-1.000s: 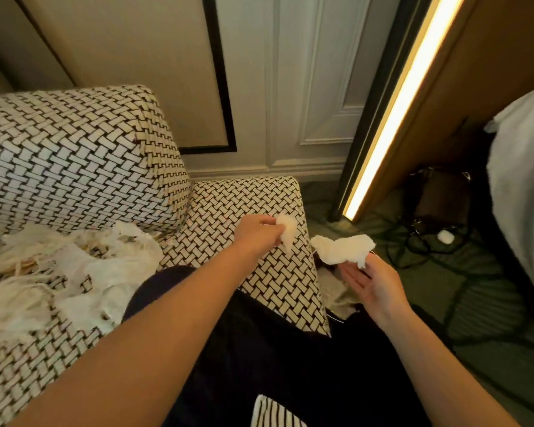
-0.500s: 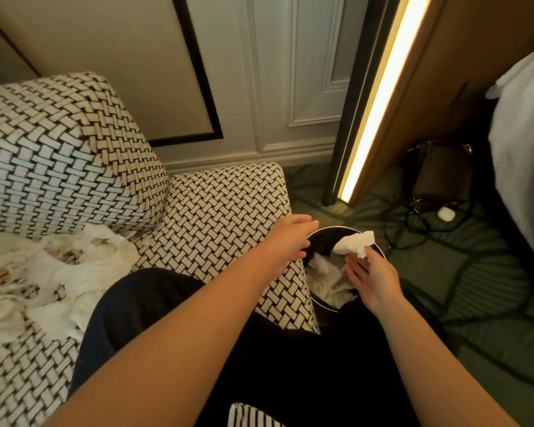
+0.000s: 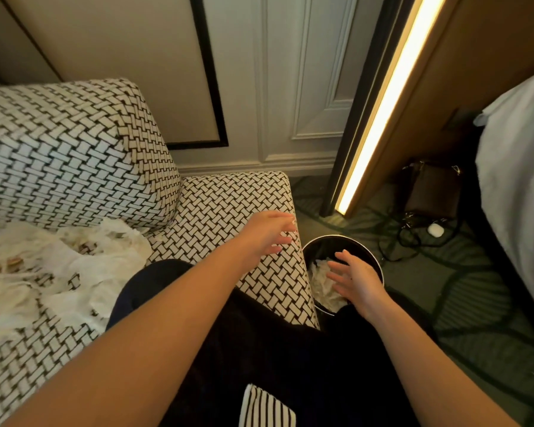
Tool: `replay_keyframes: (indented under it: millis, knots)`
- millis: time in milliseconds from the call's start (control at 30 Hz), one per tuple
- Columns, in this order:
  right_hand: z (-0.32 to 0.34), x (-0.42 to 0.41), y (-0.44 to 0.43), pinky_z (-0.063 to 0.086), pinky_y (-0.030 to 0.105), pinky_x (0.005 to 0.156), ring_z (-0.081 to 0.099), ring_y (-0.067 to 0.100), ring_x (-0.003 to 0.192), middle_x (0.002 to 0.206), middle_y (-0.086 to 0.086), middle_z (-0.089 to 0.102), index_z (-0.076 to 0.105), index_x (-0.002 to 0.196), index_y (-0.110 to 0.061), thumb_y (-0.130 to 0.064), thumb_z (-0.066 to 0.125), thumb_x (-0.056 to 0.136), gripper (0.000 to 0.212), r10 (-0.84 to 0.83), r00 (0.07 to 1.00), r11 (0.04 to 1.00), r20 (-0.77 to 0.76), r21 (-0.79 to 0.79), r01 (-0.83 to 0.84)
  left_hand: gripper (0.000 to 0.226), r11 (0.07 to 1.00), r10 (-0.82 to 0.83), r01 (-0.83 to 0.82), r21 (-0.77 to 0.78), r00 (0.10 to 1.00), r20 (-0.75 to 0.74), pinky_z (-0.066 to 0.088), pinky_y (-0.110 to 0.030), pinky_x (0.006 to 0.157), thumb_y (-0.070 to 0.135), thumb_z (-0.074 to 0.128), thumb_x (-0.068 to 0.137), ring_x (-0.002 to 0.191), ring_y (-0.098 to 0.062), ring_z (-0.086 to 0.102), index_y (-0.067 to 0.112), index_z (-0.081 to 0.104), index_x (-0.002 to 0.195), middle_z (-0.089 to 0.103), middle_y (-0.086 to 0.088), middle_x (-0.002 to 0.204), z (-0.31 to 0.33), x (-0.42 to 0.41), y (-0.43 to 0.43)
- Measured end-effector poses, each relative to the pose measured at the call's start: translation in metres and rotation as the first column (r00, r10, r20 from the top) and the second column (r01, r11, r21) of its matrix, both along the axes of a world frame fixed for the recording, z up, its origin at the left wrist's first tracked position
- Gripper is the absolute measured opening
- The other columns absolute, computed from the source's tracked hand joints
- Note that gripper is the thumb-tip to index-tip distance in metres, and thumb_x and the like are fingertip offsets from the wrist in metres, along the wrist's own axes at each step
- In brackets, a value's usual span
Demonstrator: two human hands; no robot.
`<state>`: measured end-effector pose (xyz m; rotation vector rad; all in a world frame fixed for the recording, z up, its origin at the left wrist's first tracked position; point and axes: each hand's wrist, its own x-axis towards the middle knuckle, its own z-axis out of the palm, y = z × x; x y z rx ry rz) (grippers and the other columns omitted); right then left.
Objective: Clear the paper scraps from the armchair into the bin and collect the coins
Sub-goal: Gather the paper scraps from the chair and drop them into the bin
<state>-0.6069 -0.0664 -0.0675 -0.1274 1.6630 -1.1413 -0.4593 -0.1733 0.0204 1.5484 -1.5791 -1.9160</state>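
The right hand (image 3: pixel 356 280), over the bin (image 3: pixel 324 249), and the left hand (image 3: pixel 269 231) are held spread and empty: a drop is judged complete. Next, the paper scraps (image 3: pixel 74 266) left of the left hand must be gathered.

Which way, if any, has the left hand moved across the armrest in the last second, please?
Yes: the left hand has moved rightward across the armrest to its outer edge, beside the bin.

right hand (image 3: pixel 356 280): grip on paper scrap released, fingers spread over bin (image 3: pixel 327 249) | left hand (image 3: pixel 267 232): fingers uncurled
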Motion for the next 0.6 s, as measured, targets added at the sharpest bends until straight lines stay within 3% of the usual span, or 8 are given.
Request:
replay_keyframes:
  millis: [100,233,333,600]
  knots:
    - [0.025,0.016,-0.012,0.045,0.037,0.097,0.061,0.016,0.103,0.113,0.001,0.064,0.057,0.123,-0.017,-0.031,0.048,0.097,0.031,0.091,0.985,0.994,-0.148,-0.046,-0.099,0.03,0.998,0.017,-0.019,-0.052,0.999,-0.032,0.048,-0.032,0.091,0.027,0.05,0.096,0.101,-0.013,0.06,0.019,0.056,0.124,0.065,0.004,0.11,0.015,0.023,-0.005]
    - [0.073,0.056,-0.037,0.047,0.025,0.081,0.061,0.012,0.098,0.106,-0.002,0.066,0.061,0.113,-0.019,-0.025,0.053,0.094,0.021,0.214,0.93,0.956,-0.299,-0.13,-0.261,0.021,0.982,0.131,-0.145,-0.117,0.984,-0.12,0.047,-0.035,0.095,0.025,0.05,0.096,0.101,-0.014,0.062,0.019,0.064,0.11,0.069,0.004,0.105,0.039,0.065,-0.016]
    - [0.1,0.092,-0.056,0.049,0.026,0.088,0.064,0.009,0.097,0.104,-0.006,0.067,0.062,0.113,-0.021,-0.027,0.056,0.093,0.022,0.301,0.871,0.905,-0.388,-0.172,-0.39,0.018,0.949,0.244,-0.276,-0.151,0.949,-0.197,0.048,-0.032,0.092,0.02,0.05,0.095,0.1,-0.015,0.063,0.017,0.067,0.101,0.071,0.003,0.1,0.055,0.105,-0.023]
    - [0.134,0.206,-0.093,0.05,0.031,0.091,0.068,0.011,0.092,0.103,-0.003,0.071,0.068,0.101,-0.02,-0.017,0.056,0.092,0.015,0.474,0.762,0.751,-0.441,-0.249,-0.612,0.018,0.844,0.42,-0.465,-0.269,0.883,-0.208,0.049,-0.033,0.09,0.019,0.051,0.095,0.096,-0.015,0.065,0.018,0.069,0.094,0.072,0.003,0.097,0.057,0.228,-0.035]
